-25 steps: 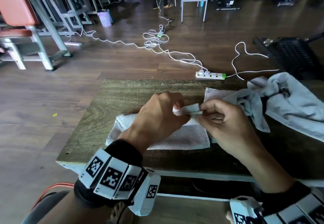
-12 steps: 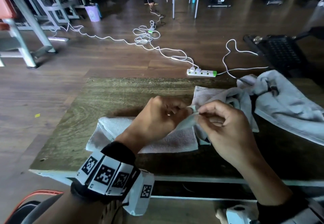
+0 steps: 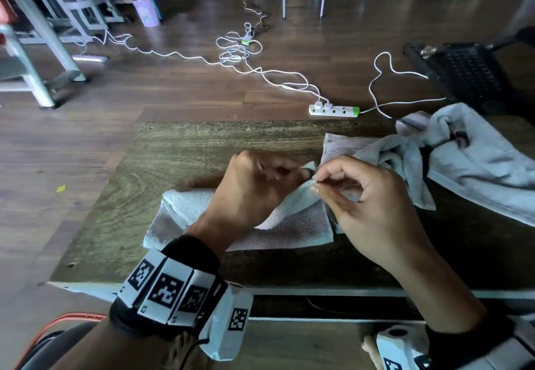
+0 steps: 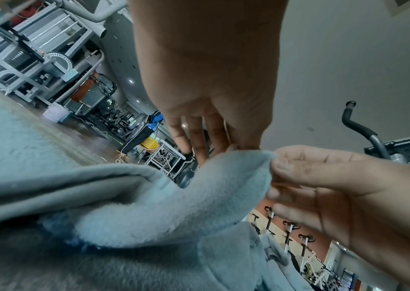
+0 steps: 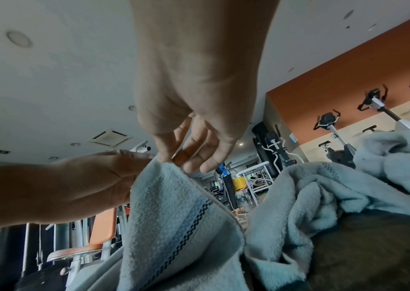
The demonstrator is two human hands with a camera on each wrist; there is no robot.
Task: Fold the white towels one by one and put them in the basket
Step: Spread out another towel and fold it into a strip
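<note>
A white towel (image 3: pixel 292 224) lies partly folded on the wooden table (image 3: pixel 188 152). One corner of it is lifted off the table. My left hand (image 3: pixel 292 171) and right hand (image 3: pixel 315 184) meet at that corner, and both pinch it with curled fingers. In the left wrist view the left fingers (image 4: pixel 199 141) touch the raised edge of the towel (image 4: pixel 174 206), while the right hand (image 4: pixel 336 187) pinches its tip. In the right wrist view the right fingertips (image 5: pixel 171 157) nip the striped border of the towel (image 5: pixel 179 216), with the left hand (image 5: pixel 62 187) behind it.
A heap of unfolded white towels (image 3: pixel 477 161) covers the table's right side, close to my right hand. A black perforated basket (image 3: pixel 469 71) stands on the floor beyond it. A power strip (image 3: pixel 333 110) and white cables lie past the table's far edge.
Both hands have stayed together on the towel's corner, shifting only slightly. The lifted flap now slopes up between them from the folded part.
</note>
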